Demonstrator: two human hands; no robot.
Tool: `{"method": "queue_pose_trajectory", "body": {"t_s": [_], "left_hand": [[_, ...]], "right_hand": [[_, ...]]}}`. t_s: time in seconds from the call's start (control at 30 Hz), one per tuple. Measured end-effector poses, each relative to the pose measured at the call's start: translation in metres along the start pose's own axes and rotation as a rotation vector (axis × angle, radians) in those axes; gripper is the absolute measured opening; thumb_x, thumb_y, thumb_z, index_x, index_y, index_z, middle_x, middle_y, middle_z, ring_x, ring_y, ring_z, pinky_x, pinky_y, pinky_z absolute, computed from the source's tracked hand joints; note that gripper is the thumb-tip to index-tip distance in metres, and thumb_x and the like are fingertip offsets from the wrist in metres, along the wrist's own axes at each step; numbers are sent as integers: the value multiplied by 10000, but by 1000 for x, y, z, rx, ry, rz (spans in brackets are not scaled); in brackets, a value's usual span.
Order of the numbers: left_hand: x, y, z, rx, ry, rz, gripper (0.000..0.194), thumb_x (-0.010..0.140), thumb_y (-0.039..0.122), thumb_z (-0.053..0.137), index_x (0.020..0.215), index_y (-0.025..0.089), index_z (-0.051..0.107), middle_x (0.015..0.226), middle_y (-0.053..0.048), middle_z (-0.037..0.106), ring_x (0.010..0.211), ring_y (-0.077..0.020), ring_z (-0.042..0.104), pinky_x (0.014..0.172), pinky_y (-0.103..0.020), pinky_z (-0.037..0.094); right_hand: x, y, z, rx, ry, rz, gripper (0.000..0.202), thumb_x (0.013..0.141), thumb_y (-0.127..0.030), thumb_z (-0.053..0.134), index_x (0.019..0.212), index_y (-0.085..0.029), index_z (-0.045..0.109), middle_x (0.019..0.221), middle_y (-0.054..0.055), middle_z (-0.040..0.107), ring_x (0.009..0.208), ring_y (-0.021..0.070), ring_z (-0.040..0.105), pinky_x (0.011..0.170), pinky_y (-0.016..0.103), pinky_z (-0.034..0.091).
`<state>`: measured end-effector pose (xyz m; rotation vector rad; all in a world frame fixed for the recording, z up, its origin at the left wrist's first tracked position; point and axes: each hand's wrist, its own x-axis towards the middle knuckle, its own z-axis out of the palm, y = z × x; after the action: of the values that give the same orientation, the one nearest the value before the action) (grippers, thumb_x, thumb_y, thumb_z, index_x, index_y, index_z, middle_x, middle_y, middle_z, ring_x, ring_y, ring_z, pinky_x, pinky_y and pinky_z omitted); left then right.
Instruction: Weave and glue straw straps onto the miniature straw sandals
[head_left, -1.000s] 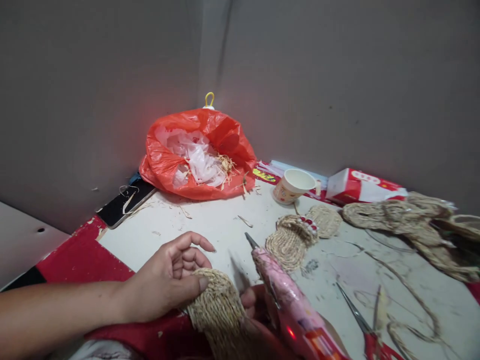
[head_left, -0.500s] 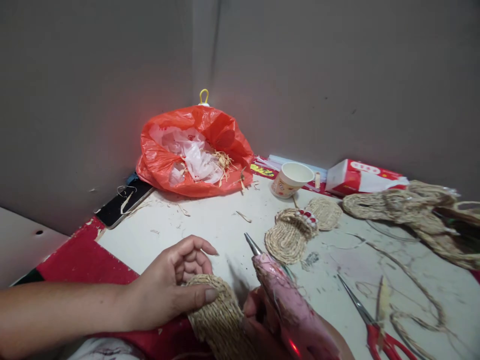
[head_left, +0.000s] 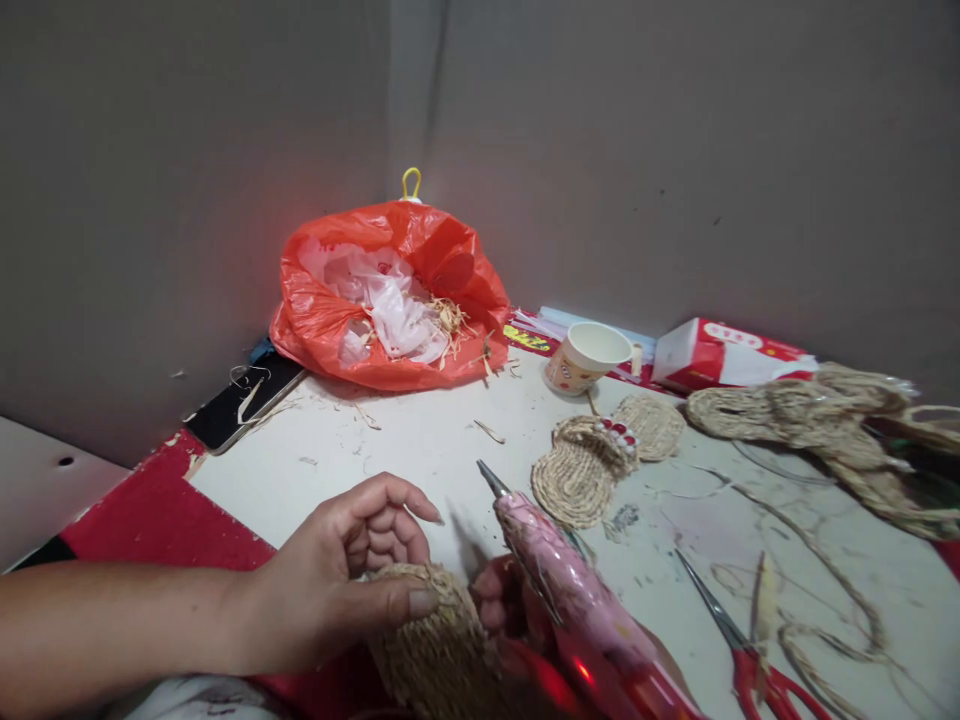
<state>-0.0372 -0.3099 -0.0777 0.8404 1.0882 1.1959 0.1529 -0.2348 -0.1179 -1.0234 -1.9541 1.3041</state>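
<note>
In the head view my left hand (head_left: 352, 570) holds a woven straw sole (head_left: 439, 640) at the lower middle, its thumb flat on the top face and its fingers curled behind the edge. My right hand (head_left: 504, 602) grips a pink glue gun (head_left: 559, 570) with a metal nozzle and a lit red light. The gun's body covers much of that hand. Its nozzle points up and left, apart from the sole. Beyond the gun lies a small straw slipper (head_left: 577, 480) with red and white beads on its strap.
A red plastic bag (head_left: 330, 365) holding scraps stands at the back. A paper cup (head_left: 574, 375), a tissue pack (head_left: 679, 355) and woven straw pieces (head_left: 787, 410) line the back right. Red-handled scissors (head_left: 739, 640) and straw cord (head_left: 832, 565) lie right. A phone (head_left: 225, 420) lies left.
The glue gun's nozzle has shifted slightly left and its body has rolled a little. The sole has dipped slightly in my left hand, which keeps its hold.
</note>
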Motion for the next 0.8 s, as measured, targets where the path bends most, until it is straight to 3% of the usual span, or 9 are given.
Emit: {"method": "queue_pose_trajectory", "body": {"t_s": [0.2, 0.4, 0.53, 0.7, 0.8], "left_hand": [[-2, -5, 5, 58, -22, 47, 387, 763, 229, 741, 1096, 243, 544, 869, 23, 583, 751, -67, 544, 687, -185, 419], [-3, -6, 8, 38, -37, 57, 358, 773, 251, 729, 1092, 239, 568, 832, 26, 577, 737, -73, 533, 677, -192, 423], [-3, -7, 9, 17, -40, 24, 342, 775, 259, 724, 1084, 230, 581, 841, 18, 584, 733, -73, 527, 672, -194, 415], [-4, -2, 8, -40, -62, -65, 405, 768, 262, 733, 1127, 241, 546, 876, 15, 594, 760, -79, 561, 686, -196, 417], [-5, 8, 4, -68, -160, -102, 427, 768, 331, 730, 1141, 225, 550, 976, -32, 623, 842, -122, 592, 733, -232, 438]], "right_hand": [[7, -1, -11, 118, -212, 113, 255, 703, -435, 738, 840, -222, 702, 677, 21, 698, 528, 170, 634, 501, 244, 517], [11, -8, -13, 222, -384, 183, 213, 647, -398, 764, 781, -250, 689, 713, 17, 693, 613, 206, 643, 566, 283, 527], [14, -10, -13, 196, -322, 248, 205, 658, -398, 743, 791, -251, 688, 703, 14, 691, 622, 210, 637, 577, 283, 516], [22, -1, -15, 236, -421, 412, 234, 654, -461, 724, 681, -235, 671, 644, 20, 660, 563, 207, 624, 529, 290, 500], [20, -3, -12, 213, -311, 385, 210, 621, -419, 753, 660, -232, 665, 595, 15, 627, 514, 190, 592, 500, 287, 481]]}}
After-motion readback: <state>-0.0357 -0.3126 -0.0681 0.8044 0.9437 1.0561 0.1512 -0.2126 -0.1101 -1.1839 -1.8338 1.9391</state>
